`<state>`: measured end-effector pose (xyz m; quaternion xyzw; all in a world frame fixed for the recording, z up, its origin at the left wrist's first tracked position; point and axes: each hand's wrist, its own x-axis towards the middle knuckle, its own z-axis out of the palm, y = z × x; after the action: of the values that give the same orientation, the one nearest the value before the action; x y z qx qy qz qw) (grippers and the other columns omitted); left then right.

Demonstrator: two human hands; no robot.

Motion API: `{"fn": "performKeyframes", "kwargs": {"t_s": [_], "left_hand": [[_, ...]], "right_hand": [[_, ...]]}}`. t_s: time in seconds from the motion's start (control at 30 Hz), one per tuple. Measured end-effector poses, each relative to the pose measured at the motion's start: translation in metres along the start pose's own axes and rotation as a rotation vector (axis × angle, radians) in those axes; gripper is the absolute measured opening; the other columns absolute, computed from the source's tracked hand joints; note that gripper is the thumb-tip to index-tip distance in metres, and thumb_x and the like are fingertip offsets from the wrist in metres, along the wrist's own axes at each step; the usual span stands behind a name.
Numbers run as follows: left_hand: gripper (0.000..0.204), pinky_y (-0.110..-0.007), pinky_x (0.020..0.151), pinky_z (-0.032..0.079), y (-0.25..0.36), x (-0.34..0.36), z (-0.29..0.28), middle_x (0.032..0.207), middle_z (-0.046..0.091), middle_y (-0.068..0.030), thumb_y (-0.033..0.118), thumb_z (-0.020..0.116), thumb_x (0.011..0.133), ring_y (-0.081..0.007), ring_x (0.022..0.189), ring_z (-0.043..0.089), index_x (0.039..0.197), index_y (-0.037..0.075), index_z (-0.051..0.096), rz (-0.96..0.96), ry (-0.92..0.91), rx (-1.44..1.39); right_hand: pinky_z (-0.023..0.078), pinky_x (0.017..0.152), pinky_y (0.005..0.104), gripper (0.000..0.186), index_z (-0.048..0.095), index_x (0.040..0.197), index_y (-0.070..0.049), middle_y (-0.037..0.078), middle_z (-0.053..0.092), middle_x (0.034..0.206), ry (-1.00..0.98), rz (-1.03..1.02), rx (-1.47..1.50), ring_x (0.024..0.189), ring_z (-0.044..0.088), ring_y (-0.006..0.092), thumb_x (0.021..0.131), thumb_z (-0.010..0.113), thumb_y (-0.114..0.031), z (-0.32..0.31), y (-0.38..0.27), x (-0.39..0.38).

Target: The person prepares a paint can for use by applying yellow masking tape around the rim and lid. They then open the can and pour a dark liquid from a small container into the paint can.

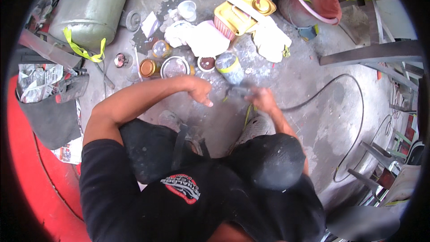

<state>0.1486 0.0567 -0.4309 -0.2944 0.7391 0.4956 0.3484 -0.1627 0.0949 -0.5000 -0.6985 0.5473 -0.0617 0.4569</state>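
Head view: a person crouches over small paint tins on a stained concrete floor [313, 85].
Right hand [264, 100] has its grip closed on a blurred grey tool [237, 91]; left hand [200, 92] is a loose fist holding nothing, just beside it. Near them stand an open tin with dark red paint [206, 63], a lidded round tin [174, 66] and a yellow can [242, 11].
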Motion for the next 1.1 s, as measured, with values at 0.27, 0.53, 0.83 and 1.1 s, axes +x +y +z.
{"fn": "performKeyframes", "kwargs": {"t_s": [0.27, 0.53, 0.83, 1.1], "left_hand": [[0.122, -0.046, 0.114, 0.033, 0.112, -0.017, -0.019, 0.147, 0.035, -0.035, 0.062, 0.076, 0.074, -0.0441, 0.138, 0.038, 0.148, -0.013, 0.014, 0.258, 1.113, -0.55], [0.081, -0.033, 0.093, 0.05, 0.203, -0.061, -0.192, 0.119, 0.064, -0.0117, 0.024, 0.093, 0.062, -0.0193, 0.107, 0.063, 0.127, -0.002, 0.052, 1.005, 1.303, -0.963], [0.056, -0.03, 0.088, 0.053, 0.169, -0.087, -0.158, 0.108, 0.07, -0.0074, 0.009, 0.087, 0.066, -0.0152, 0.098, 0.066, 0.116, 0.0, 0.063, 1.065, 1.557, -1.18], [0.077, -0.031, 0.088, 0.053, 0.154, -0.059, -0.149, 0.114, 0.067, -0.0081, 0.023, 0.095, 0.061, -0.0143, 0.102, 0.065, 0.122, 0.002, 0.055, 0.936, 1.464, -1.228]], "right_hand": [[0.049, 0.061, 0.0313, 0.034, 0.073, 0.113, -0.006, 0.005, 0.069, 0.07, 0.15, 0.128, 0.414, 0.061, 0.058, 0.0109, 0.082, 0.081, -0.016, -0.084, -0.08, -0.105], [0.046, 0.052, 0.0372, 0.032, 0.07, 0.11, -0.003, 0.014, 0.06, 0.06, 0.427, -0.114, -0.18, 0.05, 0.058, 0.0237, 0.087, 0.076, -0.024, -0.207, -0.229, -0.123], [0.057, 0.073, 0.0342, 0.051, 0.063, 0.125, 0.001, 0.02, 0.072, 0.092, 0.715, -0.302, -0.174, 0.08, 0.072, 0.0273, 0.086, 0.076, -0.028, -0.24, -0.302, -0.103], [0.055, 0.082, 0.0338, 0.065, 0.05, 0.139, 0.005, 0.017, 0.06, 0.123, 0.899, -0.43, 0.27, 0.101, 0.064, 0.0227, 0.085, 0.078, -0.017, -0.186, -0.288, -0.054]]}}
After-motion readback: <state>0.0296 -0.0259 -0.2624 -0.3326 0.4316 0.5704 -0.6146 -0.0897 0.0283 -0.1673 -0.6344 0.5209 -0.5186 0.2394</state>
